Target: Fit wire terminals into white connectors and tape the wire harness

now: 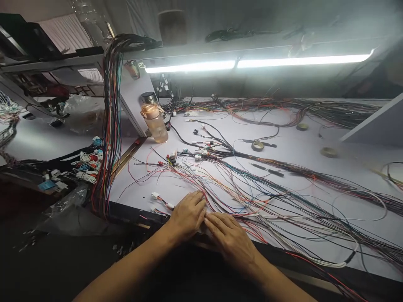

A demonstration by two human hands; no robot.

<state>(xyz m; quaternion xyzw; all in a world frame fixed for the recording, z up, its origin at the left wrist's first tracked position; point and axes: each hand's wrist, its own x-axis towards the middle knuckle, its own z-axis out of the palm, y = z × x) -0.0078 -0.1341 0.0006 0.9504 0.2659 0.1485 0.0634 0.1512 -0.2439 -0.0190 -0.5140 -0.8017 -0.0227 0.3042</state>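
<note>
My left hand is closed near the front edge of the white table, fingers curled down over something its back hides. Right beside it, my right hand is closed too, its fingertips meeting the left thumb. Red and dark wires run up to and past the fingers. White connectors on short wires lie just left of my left hand. Behind the hands a loose wire bundle spreads across the table, ending at the left in small white, red and black connectors.
A water bottle stands at the back left. Tape rolls and a dark slim tool lie right of centre. Thick wires hang over the shelf at left, near a pile of connectors. A lamp tube spans the back.
</note>
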